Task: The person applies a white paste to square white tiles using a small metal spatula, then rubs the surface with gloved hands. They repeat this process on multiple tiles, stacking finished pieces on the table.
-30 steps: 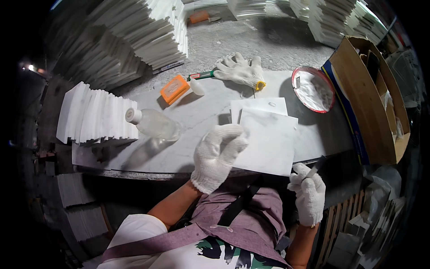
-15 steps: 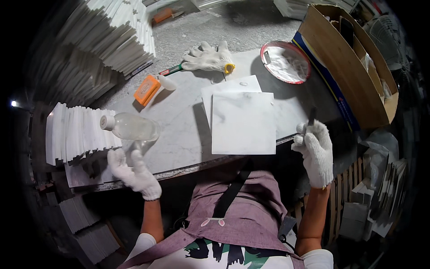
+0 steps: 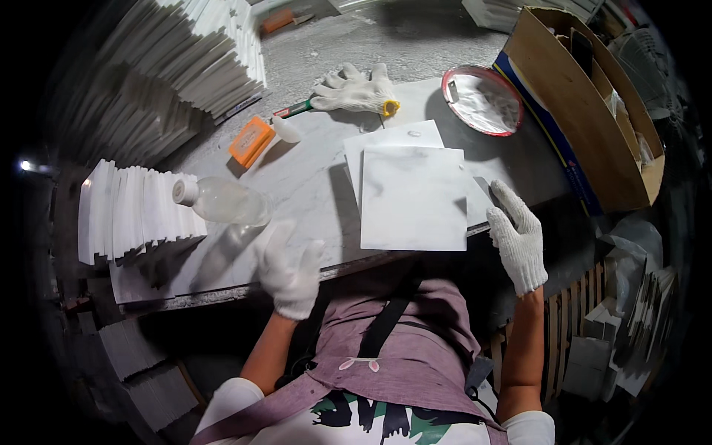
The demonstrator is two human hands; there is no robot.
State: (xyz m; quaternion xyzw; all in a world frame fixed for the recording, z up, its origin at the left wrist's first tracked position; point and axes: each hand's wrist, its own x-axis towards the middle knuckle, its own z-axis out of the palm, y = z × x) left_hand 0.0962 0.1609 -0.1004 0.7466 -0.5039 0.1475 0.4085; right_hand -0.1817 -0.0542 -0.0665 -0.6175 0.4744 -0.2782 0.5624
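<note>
My left hand [image 3: 291, 273], in a white knit glove, is over the near edge of the slab, to the right of and nearer than a clear bottle [image 3: 230, 202] with a white cap. Motion blurs it, but its fingers look apart with nothing between them. My right hand [image 3: 518, 241], gloved alike, pinches a thin, grey, flat blade-like piece [image 3: 483, 188] that points toward the tiles; its handle, if any, is hidden. Between my hands lies a square white marble tile [image 3: 414, 200] with grey veins, on top of another white tile [image 3: 400, 136] turned slightly askew.
On the grey-white slab [image 3: 319, 193] lie an orange box [image 3: 251, 142], a white oval piece [image 3: 286, 130], an empty glove [image 3: 357, 90] and a red-rimmed bowl [image 3: 482, 101] lined with plastic. Tile stacks [image 3: 137, 211] stand left. A cardboard box [image 3: 586, 104] blocks the right.
My left hand has moved right, from below the bottle toward the tiles. The blade-like piece in my right hand has tipped from upright to leaning left. The view has shifted slightly.
</note>
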